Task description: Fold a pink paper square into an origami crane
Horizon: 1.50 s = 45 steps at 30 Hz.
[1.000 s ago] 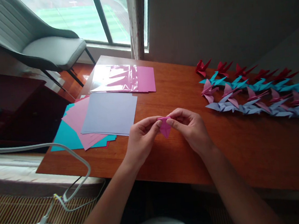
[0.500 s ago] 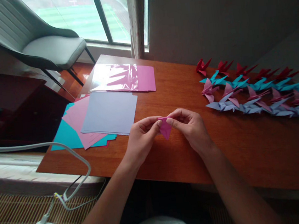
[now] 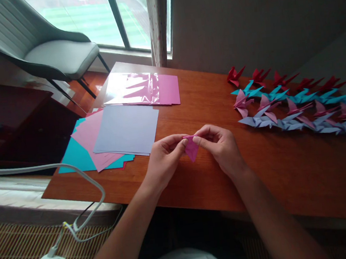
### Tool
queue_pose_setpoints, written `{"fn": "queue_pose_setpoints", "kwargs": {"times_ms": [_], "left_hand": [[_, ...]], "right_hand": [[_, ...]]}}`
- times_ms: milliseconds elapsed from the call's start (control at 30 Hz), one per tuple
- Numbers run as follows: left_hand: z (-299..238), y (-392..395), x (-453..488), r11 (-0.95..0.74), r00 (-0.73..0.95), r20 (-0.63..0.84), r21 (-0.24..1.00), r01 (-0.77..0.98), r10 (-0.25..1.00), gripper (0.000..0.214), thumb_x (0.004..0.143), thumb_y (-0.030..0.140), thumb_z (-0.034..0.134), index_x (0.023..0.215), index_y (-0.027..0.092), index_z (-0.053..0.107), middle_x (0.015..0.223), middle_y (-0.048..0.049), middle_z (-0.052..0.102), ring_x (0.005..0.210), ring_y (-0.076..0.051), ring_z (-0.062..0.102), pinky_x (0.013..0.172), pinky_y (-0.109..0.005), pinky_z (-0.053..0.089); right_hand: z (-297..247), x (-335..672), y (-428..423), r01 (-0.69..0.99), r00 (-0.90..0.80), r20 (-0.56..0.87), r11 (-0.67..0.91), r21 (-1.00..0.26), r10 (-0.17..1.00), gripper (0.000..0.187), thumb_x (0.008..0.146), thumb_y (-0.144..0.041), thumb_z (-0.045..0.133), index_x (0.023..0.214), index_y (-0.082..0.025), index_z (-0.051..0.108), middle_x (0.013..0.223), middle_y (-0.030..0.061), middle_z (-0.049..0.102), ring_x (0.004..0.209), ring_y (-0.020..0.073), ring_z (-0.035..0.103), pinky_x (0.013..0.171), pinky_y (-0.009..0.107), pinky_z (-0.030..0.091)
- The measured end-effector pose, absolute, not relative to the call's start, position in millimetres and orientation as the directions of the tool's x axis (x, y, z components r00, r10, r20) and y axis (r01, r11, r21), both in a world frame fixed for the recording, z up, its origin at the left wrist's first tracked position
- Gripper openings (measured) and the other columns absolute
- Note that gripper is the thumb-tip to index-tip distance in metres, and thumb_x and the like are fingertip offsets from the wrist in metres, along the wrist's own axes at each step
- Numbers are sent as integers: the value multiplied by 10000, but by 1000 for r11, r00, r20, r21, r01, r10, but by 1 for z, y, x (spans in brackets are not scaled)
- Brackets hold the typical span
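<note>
A small folded piece of magenta origami paper [image 3: 191, 150] is held over the wooden table, its point facing down toward me. My left hand [image 3: 167, 152] pinches its upper left corner between thumb and fingers. At the upper right corner, my right hand [image 3: 219, 144] grips it the same way, thumb on the near face. The fingers behind the paper are partly hidden. Left of my left hand lie lavender paper sheets [image 3: 126, 128], overlapping pink sheets [image 3: 90, 134] and turquoise sheets [image 3: 73, 154].
Rows of folded paper cranes in red [image 3: 233, 75], turquoise [image 3: 247, 90], pink [image 3: 242, 103] and lavender [image 3: 261, 119] stand on the table [image 3: 206, 97] at the right. Magenta sheets [image 3: 169, 89] lie partly in clear plastic at the back. A white cable [image 3: 100, 190] loops past the left edge; a chair [image 3: 60, 55] stands beyond.
Both hands keep their pinch on the magenta paper in almost the same spot. The whole view has shifted very slightly; nothing has been let go or picked up.
</note>
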<state>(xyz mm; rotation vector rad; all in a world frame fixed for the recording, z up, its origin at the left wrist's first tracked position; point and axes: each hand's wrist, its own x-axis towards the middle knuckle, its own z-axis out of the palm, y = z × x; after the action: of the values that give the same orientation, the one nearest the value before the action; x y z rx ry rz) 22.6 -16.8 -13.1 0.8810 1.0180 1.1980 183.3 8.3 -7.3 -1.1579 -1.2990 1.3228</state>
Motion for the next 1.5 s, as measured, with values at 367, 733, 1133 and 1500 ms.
{"fn": "queue_pose_setpoints", "kwargs": {"times_ms": [367, 733, 1133, 1500], "left_hand": [[-13, -17, 24, 168, 52, -160, 934, -316, 986, 252, 807, 338, 797, 967, 143, 791, 990, -88, 797, 836, -172, 721, 774, -271, 591], [-14, -17, 22, 161, 66, -148, 938, -308, 987, 232, 814, 341, 792, 960, 160, 791, 997, -77, 797, 854, -167, 719, 786, -257, 580], [-10, -18, 22, 130, 44, -122, 961, -245, 991, 232, 810, 356, 784, 916, 150, 790, 941, -76, 798, 835, -188, 724, 763, -258, 566], [-10, -19, 20, 125, 22, -123, 970, -210, 992, 214, 806, 354, 780, 879, 154, 792, 887, -61, 794, 784, -176, 711, 730, -252, 551]], "right_hand": [[-6, 182, 7, 31, -113, -16, -12, -999, 993, 199, 757, -374, 803, 745, -204, 700, 709, -2, 674, 657, 142, 594, 612, 276, 468], [-4, 182, 7, 79, -126, 11, 21, -997, 992, 136, 798, -306, 750, 746, -206, 674, 706, -9, 649, 658, 141, 577, 622, 282, 453], [-3, 184, 5, 139, -203, 81, 111, -984, 976, 104, 850, -266, 678, 778, -213, 625, 762, -5, 595, 721, 150, 559, 662, 286, 452], [-3, 185, 5, 172, -229, 107, 148, -974, 968, 141, 878, -296, 678, 771, -217, 631, 755, -3, 601, 712, 152, 564, 662, 298, 451]]}}
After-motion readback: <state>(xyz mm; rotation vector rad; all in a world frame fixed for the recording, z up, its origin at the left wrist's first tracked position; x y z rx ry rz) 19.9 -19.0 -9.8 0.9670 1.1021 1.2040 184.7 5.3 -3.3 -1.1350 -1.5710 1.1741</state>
